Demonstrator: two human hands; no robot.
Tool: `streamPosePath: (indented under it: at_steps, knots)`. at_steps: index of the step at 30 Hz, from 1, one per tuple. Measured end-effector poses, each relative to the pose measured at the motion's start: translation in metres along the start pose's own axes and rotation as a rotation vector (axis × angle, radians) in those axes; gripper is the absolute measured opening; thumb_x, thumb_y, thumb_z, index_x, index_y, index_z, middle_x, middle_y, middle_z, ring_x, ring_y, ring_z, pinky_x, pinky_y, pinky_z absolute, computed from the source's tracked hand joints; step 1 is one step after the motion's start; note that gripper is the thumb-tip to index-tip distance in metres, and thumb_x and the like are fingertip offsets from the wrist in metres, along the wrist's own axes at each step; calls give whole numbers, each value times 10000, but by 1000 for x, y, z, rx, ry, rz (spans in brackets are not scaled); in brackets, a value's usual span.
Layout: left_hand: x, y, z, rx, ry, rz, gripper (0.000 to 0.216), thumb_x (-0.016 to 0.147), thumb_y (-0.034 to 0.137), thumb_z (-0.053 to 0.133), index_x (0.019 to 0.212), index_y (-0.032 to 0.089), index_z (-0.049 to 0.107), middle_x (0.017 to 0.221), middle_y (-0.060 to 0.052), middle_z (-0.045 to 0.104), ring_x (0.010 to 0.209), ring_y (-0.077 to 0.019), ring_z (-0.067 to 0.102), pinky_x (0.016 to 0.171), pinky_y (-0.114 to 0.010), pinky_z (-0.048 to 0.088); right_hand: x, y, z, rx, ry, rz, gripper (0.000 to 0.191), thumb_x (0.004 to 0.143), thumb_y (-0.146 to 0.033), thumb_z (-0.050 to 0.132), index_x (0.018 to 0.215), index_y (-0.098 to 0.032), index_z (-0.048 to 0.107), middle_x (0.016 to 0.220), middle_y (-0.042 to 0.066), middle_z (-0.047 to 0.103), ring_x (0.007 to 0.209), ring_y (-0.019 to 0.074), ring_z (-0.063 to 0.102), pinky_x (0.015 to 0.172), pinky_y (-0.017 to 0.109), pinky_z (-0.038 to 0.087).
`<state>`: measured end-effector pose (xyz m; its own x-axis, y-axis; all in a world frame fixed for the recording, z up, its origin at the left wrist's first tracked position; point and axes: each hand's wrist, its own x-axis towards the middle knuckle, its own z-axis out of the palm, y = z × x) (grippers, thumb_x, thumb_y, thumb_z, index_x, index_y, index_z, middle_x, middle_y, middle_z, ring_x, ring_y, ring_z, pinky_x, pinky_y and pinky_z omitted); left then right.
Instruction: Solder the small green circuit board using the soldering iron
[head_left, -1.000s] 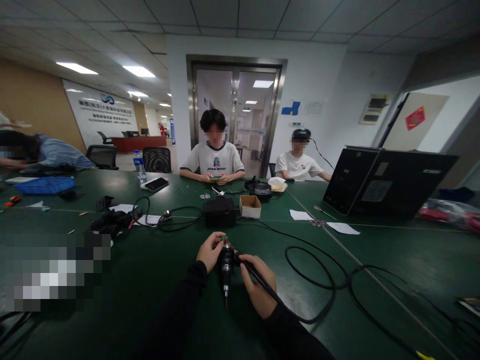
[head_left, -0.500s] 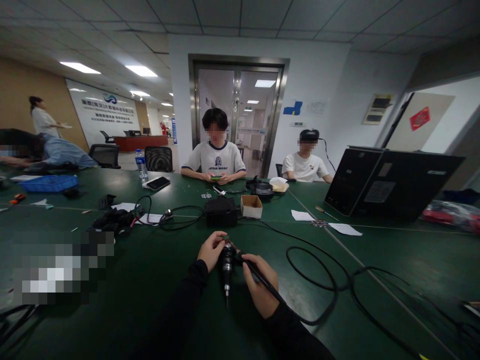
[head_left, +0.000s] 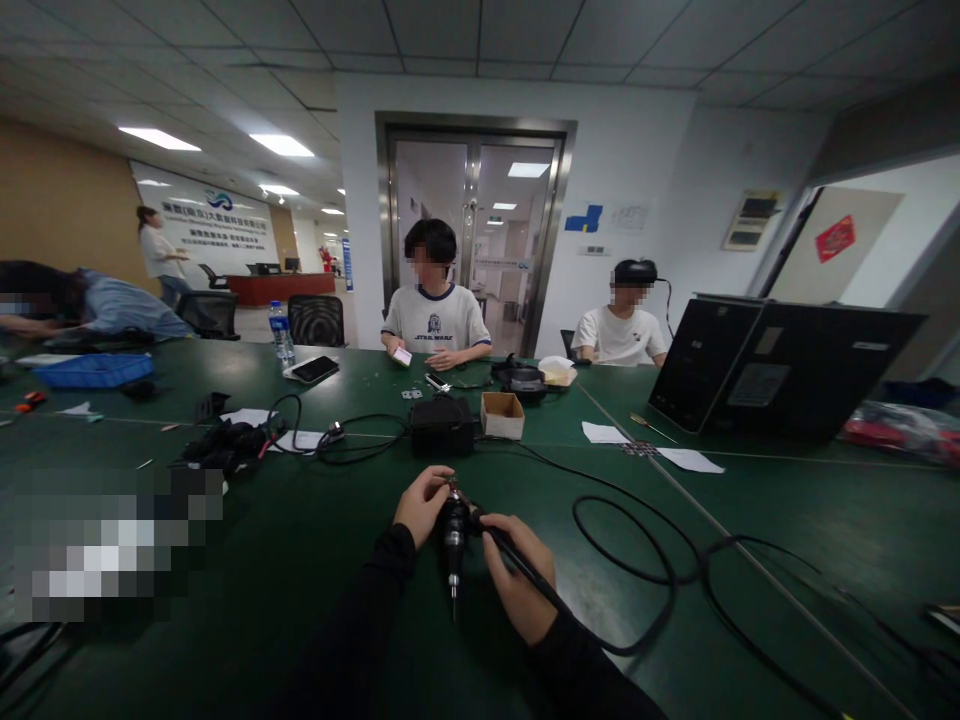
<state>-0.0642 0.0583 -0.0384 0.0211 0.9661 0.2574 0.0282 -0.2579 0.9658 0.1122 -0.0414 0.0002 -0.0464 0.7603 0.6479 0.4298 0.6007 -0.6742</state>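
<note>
A black-and-silver electric screwdriver (head_left: 454,540) lies on the green table, its thin bit pointing toward me. My left hand (head_left: 421,505) is closed at its far end, where small reddish parts show; the fingertips partly hide what they pinch. In my right hand (head_left: 523,575) is a soldering iron (head_left: 501,540), gripped like a pen, its black cable trailing off to the right. The iron's front end reaches that same far end of the screwdriver; whether it touches is too small to tell.
Ahead stand a black box (head_left: 441,425) and a small open cardboard box (head_left: 502,415). Cable loops (head_left: 626,500) cover the right side. A black computer case (head_left: 780,370) is at back right. Papers, a phone (head_left: 315,370) and a blue tray (head_left: 94,370) lie farther left. Two people sit opposite.
My hands and the screwdriver stay almost in place. The person opposite has parted their hands, one now holding a small pale item. A person walking in the background has moved right.
</note>
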Motion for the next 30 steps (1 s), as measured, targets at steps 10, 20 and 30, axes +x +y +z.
streamPosePath:
  at_steps: [10,20,30]
  knots:
    - [0,4,2,-19,19,-44,257,778,288,591,1016,191,596,900,-52,701,873,-193,667,859,-320,489,-1,4,-1,-6,29,-2,135,869,-181,558,961,-209,652,912,42,691,847,183,666,768,280,510]
    - [-1,6,2,-12,9,-45,268,782,301,593,1026,191,595,919,-60,699,893,-195,666,865,-319,489,0,4,-1,1,10,14,130,870,-198,560,955,-206,658,901,46,697,849,190,670,770,282,519]
    - [-2,7,0,175,-20,-95,282,835,306,491,1093,227,575,989,-44,702,933,-190,653,886,-302,461,3,9,-4,38,56,97,142,889,-254,546,948,-197,662,937,66,701,888,208,667,807,298,527]
